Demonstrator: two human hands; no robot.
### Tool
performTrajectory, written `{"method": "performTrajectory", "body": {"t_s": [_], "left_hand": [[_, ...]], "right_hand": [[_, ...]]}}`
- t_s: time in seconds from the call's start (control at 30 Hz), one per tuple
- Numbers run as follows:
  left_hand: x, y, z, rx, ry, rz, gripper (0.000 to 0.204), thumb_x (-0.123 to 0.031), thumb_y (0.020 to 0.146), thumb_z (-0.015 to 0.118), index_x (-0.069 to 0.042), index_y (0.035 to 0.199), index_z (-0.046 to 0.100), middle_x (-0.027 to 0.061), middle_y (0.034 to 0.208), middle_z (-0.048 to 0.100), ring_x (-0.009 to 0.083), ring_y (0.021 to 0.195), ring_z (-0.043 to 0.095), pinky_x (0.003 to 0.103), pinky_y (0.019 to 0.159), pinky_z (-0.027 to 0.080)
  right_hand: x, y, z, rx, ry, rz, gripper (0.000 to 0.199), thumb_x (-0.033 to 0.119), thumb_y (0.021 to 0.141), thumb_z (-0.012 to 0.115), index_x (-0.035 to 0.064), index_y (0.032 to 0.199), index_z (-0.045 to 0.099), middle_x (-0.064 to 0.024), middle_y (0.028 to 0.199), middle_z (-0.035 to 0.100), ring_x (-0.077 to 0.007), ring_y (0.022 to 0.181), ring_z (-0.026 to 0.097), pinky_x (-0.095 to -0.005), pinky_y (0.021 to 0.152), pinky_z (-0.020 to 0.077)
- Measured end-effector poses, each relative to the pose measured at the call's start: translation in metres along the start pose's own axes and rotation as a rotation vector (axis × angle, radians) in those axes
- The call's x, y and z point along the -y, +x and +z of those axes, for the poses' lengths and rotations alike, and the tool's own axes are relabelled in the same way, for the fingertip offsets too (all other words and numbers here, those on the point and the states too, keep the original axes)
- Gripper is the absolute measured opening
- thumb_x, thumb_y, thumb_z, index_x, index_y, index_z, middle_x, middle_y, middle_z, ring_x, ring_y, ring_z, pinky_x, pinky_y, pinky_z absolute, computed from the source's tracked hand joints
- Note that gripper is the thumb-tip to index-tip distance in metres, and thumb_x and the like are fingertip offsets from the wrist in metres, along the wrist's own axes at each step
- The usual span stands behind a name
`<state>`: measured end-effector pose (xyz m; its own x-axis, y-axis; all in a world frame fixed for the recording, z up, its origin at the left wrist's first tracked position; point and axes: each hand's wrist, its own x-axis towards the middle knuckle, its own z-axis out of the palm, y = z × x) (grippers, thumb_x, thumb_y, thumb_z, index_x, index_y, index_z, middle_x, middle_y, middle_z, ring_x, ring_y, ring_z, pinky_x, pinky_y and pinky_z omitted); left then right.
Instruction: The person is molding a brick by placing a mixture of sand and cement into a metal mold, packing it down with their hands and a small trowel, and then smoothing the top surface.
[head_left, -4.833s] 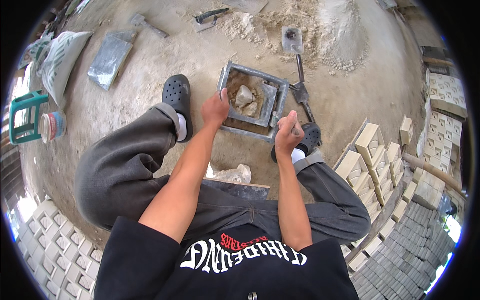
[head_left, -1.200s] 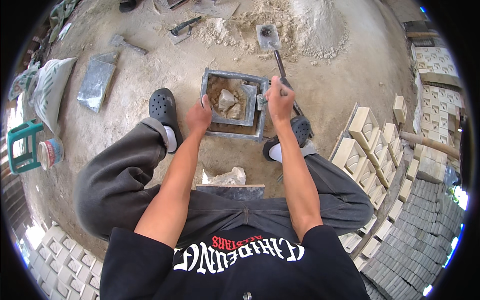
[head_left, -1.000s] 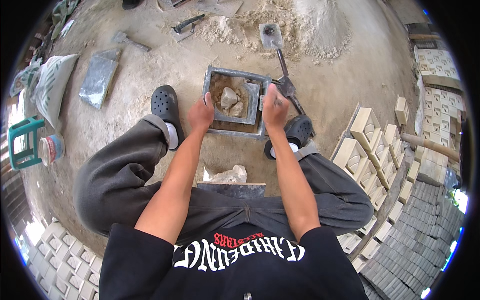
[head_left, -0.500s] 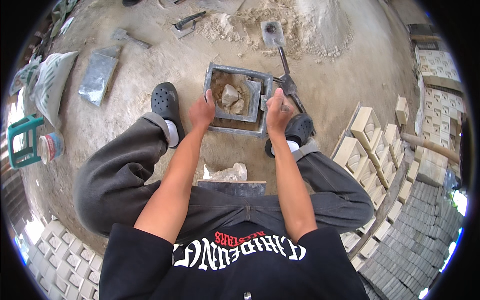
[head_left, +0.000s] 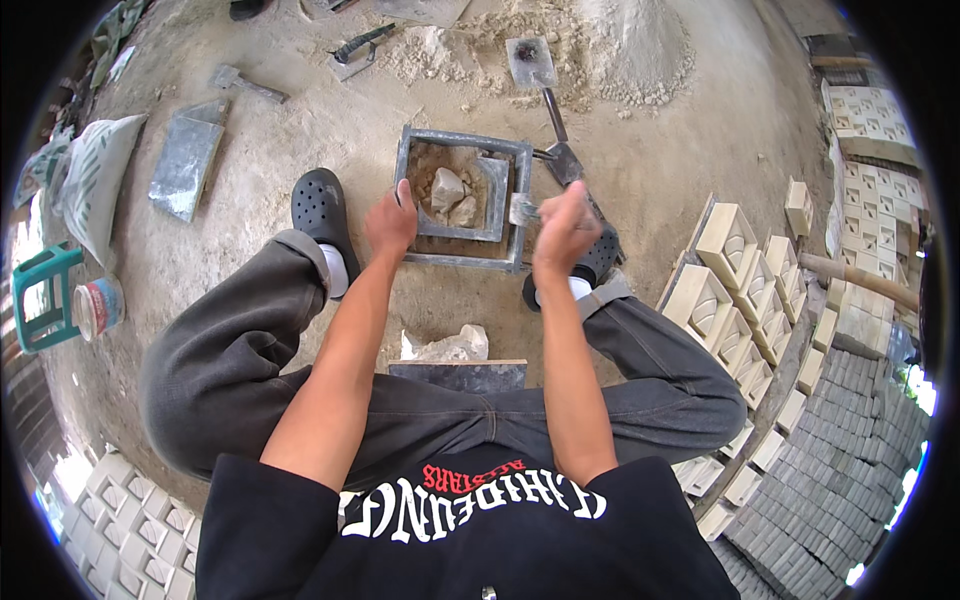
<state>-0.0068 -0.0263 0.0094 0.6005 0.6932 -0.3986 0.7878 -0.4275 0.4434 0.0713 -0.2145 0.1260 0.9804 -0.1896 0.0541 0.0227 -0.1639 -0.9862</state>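
Dusty bare ground [head_left: 260, 160] fills the middle of a work area lined with cast blocks on both sides. On it, the person's left hand [head_left: 388, 222] is curled closed over the left wall of a grey rectangular frame [head_left: 460, 263], which lies flat between the two clogs [head_left: 320, 205], just beyond them. The right hand [head_left: 565, 235], a little blurred, is closed around the handle of a short tool [head_left: 521, 208]. This tool's long axis runs roughly crosswise, its greyish head pointing left at the frame's right wall; whether they touch is hard to tell.

The frame's side walls point away from the person and its far edge slopes slightly down to the right; it looks nearly square, so no long axis stands out. Inside it sits a smaller grey inner frame [head_left: 494, 200], with pale stones [head_left: 447, 190] and loose earth within.

Nearer the body, a whitish lump [head_left: 450, 345] lies beside a dark board [head_left: 458, 374]. Farther out are a long-handled square blade [head_left: 531, 62], a powder heap [head_left: 640, 50], a hammer [head_left: 250, 83] and a grey slab [head_left: 187, 160]. Pale patterned blocks [head_left: 730, 250] stand at right; a white sack [head_left: 105, 180] and a green stool [head_left: 45, 261] at left.
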Motion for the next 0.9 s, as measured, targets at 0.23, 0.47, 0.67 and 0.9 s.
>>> {"method": "performTrajectory", "body": {"t_s": [0.23, 0.47, 0.67, 0.9], "left_hand": [[0.015, 0.006, 0.005, -0.044, 0.082, 0.010, 0.062, -0.054, 0.098, 0.026, -0.009, 0.106, 0.067, 0.0240, 0.095, 0.067, 0.0449, 0.091, 0.062, 0.055, 0.082, 0.046], [0.011, 0.003, 0.003, 0.026, 0.009, 0.015, 0.065, -0.056, 0.098, 0.024, -0.007, 0.109, 0.066, 0.0254, 0.099, 0.066, 0.0455, 0.095, 0.061, 0.055, 0.085, 0.045], [0.006, 0.002, 0.007, 0.014, 0.021, -0.018, 0.060, -0.054, 0.098, 0.026, -0.010, 0.108, 0.067, 0.0229, 0.095, 0.068, 0.0442, 0.091, 0.063, 0.053, 0.082, 0.047], [0.004, 0.000, 0.004, -0.022, 0.000, 0.011, 0.059, -0.054, 0.098, 0.027, -0.012, 0.109, 0.066, 0.0229, 0.094, 0.068, 0.0435, 0.091, 0.063, 0.054, 0.082, 0.047]], "right_hand": [[0.026, -0.002, 0.012, 0.037, -0.048, 0.060, 0.055, 0.037, 0.098, 0.049, 0.0031, 0.053, 0.049, -0.0014, 0.049, 0.046, -0.0098, 0.047, 0.043, -0.0312, 0.047, 0.0335], [0.026, 0.005, 0.004, 0.022, -0.020, 0.135, 0.056, 0.036, 0.099, 0.047, 0.0033, 0.053, 0.043, -0.0008, 0.050, 0.044, -0.0095, 0.050, 0.041, -0.0303, 0.050, 0.0321], [0.003, -0.007, -0.004, 0.150, -0.012, 0.172, 0.058, 0.037, 0.100, 0.047, 0.0030, 0.052, 0.043, -0.0007, 0.051, 0.044, -0.0091, 0.050, 0.040, -0.0295, 0.048, 0.0306], [-0.004, -0.030, 0.005, 0.269, -0.145, 0.118, 0.053, 0.030, 0.100, 0.048, 0.0044, 0.054, 0.043, 0.0002, 0.052, 0.045, -0.0085, 0.052, 0.040, -0.0281, 0.049, 0.0311]]}}
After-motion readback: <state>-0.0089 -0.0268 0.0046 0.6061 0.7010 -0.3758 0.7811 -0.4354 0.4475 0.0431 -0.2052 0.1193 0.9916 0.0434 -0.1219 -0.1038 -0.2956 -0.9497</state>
